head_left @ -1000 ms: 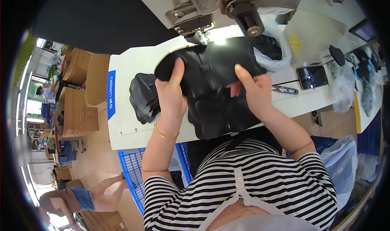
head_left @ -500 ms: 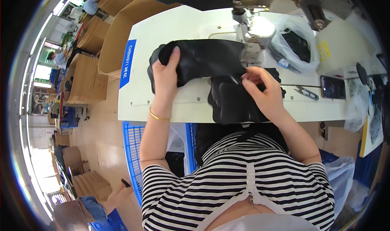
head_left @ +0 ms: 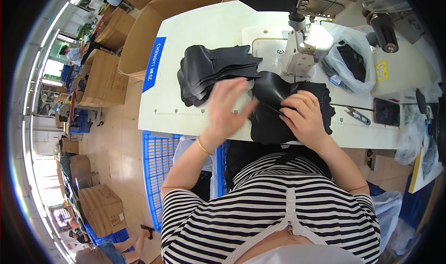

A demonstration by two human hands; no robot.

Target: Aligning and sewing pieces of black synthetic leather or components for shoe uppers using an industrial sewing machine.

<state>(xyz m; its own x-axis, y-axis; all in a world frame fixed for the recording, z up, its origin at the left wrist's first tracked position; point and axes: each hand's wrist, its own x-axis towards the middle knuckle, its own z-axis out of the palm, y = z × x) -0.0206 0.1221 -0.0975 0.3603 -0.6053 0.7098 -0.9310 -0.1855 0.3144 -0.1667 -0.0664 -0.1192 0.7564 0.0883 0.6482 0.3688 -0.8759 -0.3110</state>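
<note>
White sewing table, black leather pieces by the machine
right hand pinches the floppy black piece at its edge, left hand hovers open, blurred, holding nothing; looks light and limp

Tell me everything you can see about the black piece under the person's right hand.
The black piece is thin and flexible, like leather or faux leather, with a slight sheen and a wavy right edge. It lies mostly flat on the white sewing table, just in front of the sewing machine's head, overhanging the near edge. The right hand presses on it; the blurred left hand is at its left edge.
</note>
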